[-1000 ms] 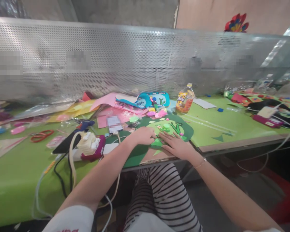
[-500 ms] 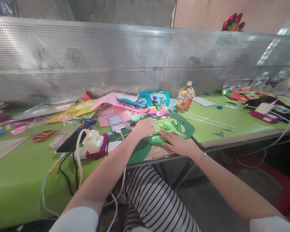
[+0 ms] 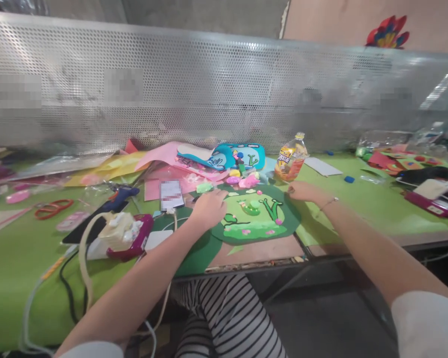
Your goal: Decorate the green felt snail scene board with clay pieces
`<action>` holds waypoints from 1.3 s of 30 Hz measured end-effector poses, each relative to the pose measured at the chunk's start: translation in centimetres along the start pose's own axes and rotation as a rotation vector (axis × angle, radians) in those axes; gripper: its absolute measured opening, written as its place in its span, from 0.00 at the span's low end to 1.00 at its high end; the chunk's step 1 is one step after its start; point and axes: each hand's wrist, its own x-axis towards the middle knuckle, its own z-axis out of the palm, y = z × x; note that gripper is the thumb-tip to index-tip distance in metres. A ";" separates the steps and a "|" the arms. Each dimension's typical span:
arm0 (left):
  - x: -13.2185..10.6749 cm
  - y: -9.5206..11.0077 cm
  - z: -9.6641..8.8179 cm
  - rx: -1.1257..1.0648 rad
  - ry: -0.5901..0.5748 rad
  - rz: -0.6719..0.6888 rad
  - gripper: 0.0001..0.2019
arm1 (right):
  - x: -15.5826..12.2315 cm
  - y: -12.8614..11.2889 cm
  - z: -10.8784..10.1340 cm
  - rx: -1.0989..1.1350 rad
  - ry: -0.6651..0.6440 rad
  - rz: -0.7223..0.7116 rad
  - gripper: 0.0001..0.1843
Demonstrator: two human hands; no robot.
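Observation:
On the table in front of me lies a rounded dark green clay picture (image 3: 246,237), with a light green middle, a raised green figure (image 3: 253,207), dark plant stems and small pink dots. My left hand (image 3: 210,208) is closed at its upper left edge; the fingertips are partly hidden. At the upper right edge my right hand (image 3: 306,193) has its fingers curled together on the rim. Just beyond the picture are lumps of pink clay (image 3: 249,180) and pale green clay (image 3: 204,187).
A blue decorated piece (image 3: 218,158) and pink sheets (image 3: 160,156) lie at the back. A drink bottle (image 3: 291,158) stands behind my right hand. To the left are a phone (image 3: 170,195), a power strip (image 3: 130,243) with cables, a glue gun (image 3: 121,196) and orange scissors (image 3: 54,209).
My right hand has lifted off the picture's middle and moved to its upper right edge, uncovering the lower part. My left hand stays near the left edge. The view has shifted slightly.

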 end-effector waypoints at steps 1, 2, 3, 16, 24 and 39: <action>-0.1 0.0 0.0 -0.003 -0.007 0.002 0.18 | 0.3 -0.1 0.2 -0.018 -0.025 -0.014 0.09; -0.1 0.0 0.1 -0.008 -0.013 0.002 0.18 | 0.5 -0.2 0.4 -0.035 -0.048 -0.028 0.08; -0.1 0.0 0.1 -0.015 -0.017 -0.001 0.18 | 0.6 -0.3 0.5 -0.050 -0.069 -0.040 0.08; -0.1 0.0 0.2 -0.023 -0.040 0.015 0.18 | 0.0 0.4 -4.3 -0.066 -0.071 0.000 0.07; -0.3 0.5 0.3 -0.034 -0.091 0.037 0.17 | -0.2 1.1 -1.5 -0.038 0.041 0.090 0.10; -0.1 0.6 -1.0 0.003 0.028 0.103 0.16 | 1.2 0.0 0.8 -0.003 0.012 0.079 0.09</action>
